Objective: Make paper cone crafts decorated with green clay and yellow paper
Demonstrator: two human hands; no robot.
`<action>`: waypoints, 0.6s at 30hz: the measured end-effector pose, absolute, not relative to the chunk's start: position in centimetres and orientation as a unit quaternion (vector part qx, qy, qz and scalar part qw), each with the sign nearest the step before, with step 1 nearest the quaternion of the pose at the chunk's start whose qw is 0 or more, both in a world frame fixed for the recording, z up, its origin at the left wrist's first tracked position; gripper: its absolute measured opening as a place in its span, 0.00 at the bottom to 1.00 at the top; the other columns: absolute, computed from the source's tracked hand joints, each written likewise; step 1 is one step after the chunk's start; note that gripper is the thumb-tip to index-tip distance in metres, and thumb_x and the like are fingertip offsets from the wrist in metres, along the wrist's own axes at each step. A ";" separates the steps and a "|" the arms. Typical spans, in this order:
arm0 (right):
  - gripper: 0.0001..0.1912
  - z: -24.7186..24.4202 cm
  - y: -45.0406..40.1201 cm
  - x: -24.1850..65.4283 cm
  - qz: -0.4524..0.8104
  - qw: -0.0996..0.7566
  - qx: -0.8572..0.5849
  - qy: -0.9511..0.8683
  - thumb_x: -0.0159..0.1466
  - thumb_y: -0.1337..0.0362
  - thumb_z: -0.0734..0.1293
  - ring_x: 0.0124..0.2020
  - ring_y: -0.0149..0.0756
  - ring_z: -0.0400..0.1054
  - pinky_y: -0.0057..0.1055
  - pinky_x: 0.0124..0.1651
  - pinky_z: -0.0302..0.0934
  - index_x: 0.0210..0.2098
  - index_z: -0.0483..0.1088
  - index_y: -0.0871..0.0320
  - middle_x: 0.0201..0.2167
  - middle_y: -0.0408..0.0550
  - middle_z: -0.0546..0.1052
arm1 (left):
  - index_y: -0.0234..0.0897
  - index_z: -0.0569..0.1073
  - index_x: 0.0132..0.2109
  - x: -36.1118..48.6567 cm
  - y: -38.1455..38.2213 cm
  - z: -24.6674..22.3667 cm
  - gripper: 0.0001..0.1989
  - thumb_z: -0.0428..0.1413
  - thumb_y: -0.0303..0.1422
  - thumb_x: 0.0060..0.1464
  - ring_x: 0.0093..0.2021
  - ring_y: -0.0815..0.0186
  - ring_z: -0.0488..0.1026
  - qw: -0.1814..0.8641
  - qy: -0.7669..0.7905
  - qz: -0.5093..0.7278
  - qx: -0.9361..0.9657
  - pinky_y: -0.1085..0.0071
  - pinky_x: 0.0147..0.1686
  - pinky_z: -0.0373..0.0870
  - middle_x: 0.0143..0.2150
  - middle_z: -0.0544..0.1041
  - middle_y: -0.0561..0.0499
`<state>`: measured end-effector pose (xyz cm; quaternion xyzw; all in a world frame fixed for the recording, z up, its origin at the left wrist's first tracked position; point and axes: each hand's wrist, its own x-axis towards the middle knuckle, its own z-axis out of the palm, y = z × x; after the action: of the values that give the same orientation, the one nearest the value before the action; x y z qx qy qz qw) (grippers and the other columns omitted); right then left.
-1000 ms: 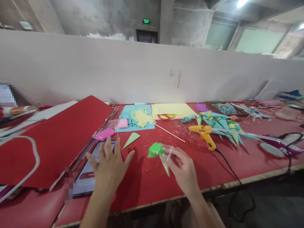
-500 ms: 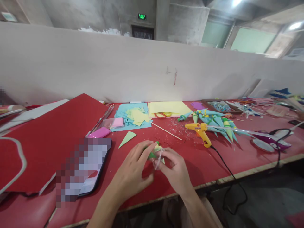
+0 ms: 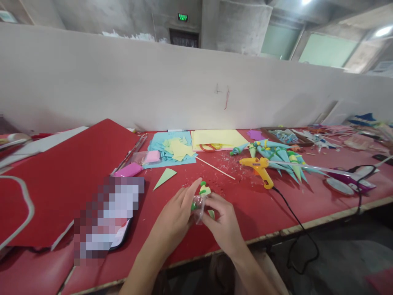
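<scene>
Both hands meet just above the red tabletop. My left hand [image 3: 175, 217] is closed around a small clear plastic bag [image 3: 199, 207] with a green lump inside. The fingers of my right hand [image 3: 225, 217] pinch the bag's other side. Between the hands, a small piece with a pale yellow top and green bits [image 3: 205, 189] shows above the right fingertips. A pale green tip [image 3: 211, 214] pokes out below them; whether it belongs to the same piece is hidden. A light green paper cone [image 3: 165, 178] lies flat beyond my left hand.
A yellow glue gun [image 3: 259, 170] lies at right, its black cord running over the table edge. Behind it are several blue-green paper cones [image 3: 281, 157]. A thin stick [image 3: 216, 168], paper pieces [image 3: 179, 148] and pink packets [image 3: 129, 170] lie beyond; a phone [image 3: 113, 217] is at left.
My left fingers have shifted lower and closer around the bag, uncovering more of the yellow and green top. My right hand has moved slightly left and down with the bag.
</scene>
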<state>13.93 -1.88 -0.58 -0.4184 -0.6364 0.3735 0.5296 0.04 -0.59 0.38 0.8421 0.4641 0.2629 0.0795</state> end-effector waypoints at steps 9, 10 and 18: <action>0.14 -0.6 -2.0 13.7 0.368 0.520 -0.425 -0.643 0.52 0.76 0.63 0.33 0.35 0.66 0.27 0.37 0.59 0.33 0.75 0.55 0.29 0.44 0.72 | 0.40 0.50 0.61 -0.1 -0.3 0.0 0.33 0.45 0.20 0.47 0.41 0.62 0.71 0.110 0.461 0.275 0.836 0.66 0.37 0.71 0.42 0.73 0.46; 0.15 -0.5 -2.1 13.7 0.367 0.520 -0.428 -0.641 0.52 0.77 0.63 0.33 0.35 0.66 0.27 0.37 0.59 0.33 0.75 0.54 0.29 0.44 0.72 | 0.40 0.50 0.61 -0.1 -0.3 0.0 0.33 0.45 0.20 0.47 0.41 0.63 0.71 0.112 0.463 0.273 0.836 0.66 0.37 0.71 0.42 0.72 0.46; 0.07 -0.6 -2.0 14.0 0.398 0.582 -0.403 -0.583 0.55 0.70 0.64 0.29 0.31 0.66 0.25 0.33 0.60 0.27 0.74 0.57 0.26 0.44 0.72 | 0.39 0.51 0.60 0.0 -0.4 0.0 0.27 0.46 0.26 0.53 0.40 0.63 0.72 0.088 0.446 0.277 0.846 0.69 0.36 0.71 0.42 0.73 0.46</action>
<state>13.95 -1.97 -0.59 -0.4032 -0.5828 0.3981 0.5825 0.05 -0.45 0.01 0.8465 0.4461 0.2769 0.0884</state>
